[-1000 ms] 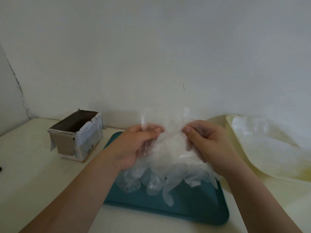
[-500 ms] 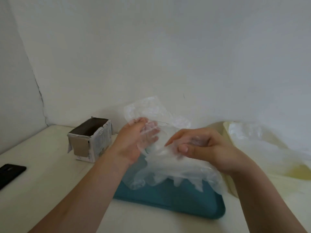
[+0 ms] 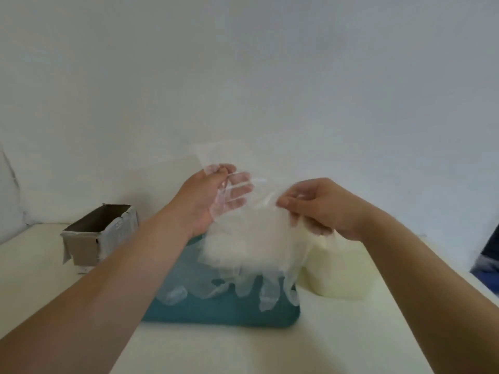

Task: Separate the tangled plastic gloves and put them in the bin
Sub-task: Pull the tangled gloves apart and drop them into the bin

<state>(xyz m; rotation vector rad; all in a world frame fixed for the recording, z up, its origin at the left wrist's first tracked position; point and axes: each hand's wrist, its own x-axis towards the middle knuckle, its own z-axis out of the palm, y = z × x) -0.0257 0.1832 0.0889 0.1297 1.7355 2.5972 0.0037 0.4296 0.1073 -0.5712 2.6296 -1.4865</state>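
Gloves [image 3: 251, 244] of thin clear plastic hang in a tangled bunch between both hands, held up above the teal tray [image 3: 216, 311], with several loose glove fingers drooping down onto the tray's surface. The left hand [image 3: 208, 198] pinches one single sheet near its cuff between thumb and forefinger, the other fingers spread apart behind the film, and that sheet stands up above the hand. The right hand [image 3: 316, 209] has its thumb and fingertips closed together on the top of the remaining bunch.

By my reading this is the separating step: one glove is being peeled away from the clump, and nothing has gone into a bin for this piece yet. The next move probably calls for drawing the two hands further apart until the single glove comes free, then carrying it to the bin. Which container is the bin I cannot say for sure; the open cardboard box [image 3: 100, 233] on the left and the pale yellow tub [image 3: 340, 271] on the right are both candidates.

Compared with half a second ago, the hands are further apart, the left hand is higher and more open, and the bunch sags lower. The view has also swung, so the dark phone seen at the left edge is gone from sight
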